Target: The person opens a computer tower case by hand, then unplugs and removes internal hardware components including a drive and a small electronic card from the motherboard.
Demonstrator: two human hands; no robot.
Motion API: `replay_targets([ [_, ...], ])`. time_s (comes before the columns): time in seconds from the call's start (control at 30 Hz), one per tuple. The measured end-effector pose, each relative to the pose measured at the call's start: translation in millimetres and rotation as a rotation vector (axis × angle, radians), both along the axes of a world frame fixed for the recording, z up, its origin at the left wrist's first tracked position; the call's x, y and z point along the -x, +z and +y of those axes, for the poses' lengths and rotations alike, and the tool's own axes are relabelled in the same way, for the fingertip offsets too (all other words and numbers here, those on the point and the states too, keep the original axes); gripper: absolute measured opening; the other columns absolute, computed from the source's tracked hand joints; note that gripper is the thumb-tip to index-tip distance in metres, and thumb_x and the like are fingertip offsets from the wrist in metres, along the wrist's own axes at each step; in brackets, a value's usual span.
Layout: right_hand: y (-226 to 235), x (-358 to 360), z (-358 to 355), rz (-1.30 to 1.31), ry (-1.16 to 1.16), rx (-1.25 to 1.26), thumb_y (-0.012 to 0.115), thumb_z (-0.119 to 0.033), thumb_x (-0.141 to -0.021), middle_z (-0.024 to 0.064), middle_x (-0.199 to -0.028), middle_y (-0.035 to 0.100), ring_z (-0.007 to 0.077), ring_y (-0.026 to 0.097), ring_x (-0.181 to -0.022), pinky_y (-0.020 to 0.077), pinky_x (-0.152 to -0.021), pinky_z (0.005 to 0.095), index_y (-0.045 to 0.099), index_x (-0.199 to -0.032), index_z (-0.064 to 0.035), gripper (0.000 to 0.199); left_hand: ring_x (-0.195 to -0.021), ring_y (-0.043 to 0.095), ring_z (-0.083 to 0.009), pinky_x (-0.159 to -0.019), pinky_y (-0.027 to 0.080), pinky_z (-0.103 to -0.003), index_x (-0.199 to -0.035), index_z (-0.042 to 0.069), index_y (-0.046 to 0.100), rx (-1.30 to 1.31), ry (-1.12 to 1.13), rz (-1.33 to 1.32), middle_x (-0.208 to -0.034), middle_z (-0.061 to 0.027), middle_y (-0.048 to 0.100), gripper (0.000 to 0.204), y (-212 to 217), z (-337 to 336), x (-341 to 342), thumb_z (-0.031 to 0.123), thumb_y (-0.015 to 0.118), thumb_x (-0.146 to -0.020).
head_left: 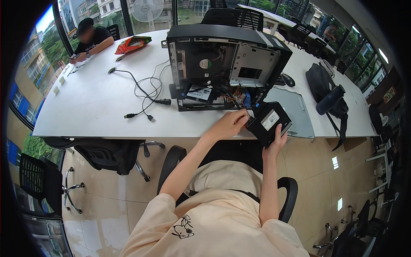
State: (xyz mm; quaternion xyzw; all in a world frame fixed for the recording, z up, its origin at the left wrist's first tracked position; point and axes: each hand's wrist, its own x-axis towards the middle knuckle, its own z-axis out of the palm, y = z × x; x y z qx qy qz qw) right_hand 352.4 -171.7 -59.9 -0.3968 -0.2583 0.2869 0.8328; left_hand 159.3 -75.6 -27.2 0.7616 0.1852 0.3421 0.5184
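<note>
My right hand grips a black box-shaped computer drive by its near right side, thumb on top. The drive bears a white label and is tilted at the table's front edge. My left hand is closed in a pinch at the drive's left edge, where a small cable connector shows; the fingertips partly hide it. Just beyond stands an opened black computer case, its side uncovered. Inside it are a metal bracket, a drive with a white label and coloured wires.
A grey metal side panel lies flat right of the case. Black cables sprawl to its left. Farther off are a red snack bag, a mouse, a black backpack with a dark bottle, and a seated person.
</note>
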Motion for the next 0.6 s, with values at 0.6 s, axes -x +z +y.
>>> replay_targets([
  [0.6, -1, -10, 3, -0.096, -0.014, 0.039, 0.070, -0.029, -0.104, 0.0105, -0.124, 0.067, 0.0195, 0.069, -0.108, 0.0590, -0.090, 0.0332, 0.055, -0.139, -0.0001, 0.048, -0.067, 0.061, -0.0266, -0.067, 0.048, -0.038, -0.093, 0.000, 0.060, -0.225, 0.099, 0.076, -0.075, -0.0106, 0.067, 0.022, 12, 3, 12, 0.017, 0.053, -0.106],
])
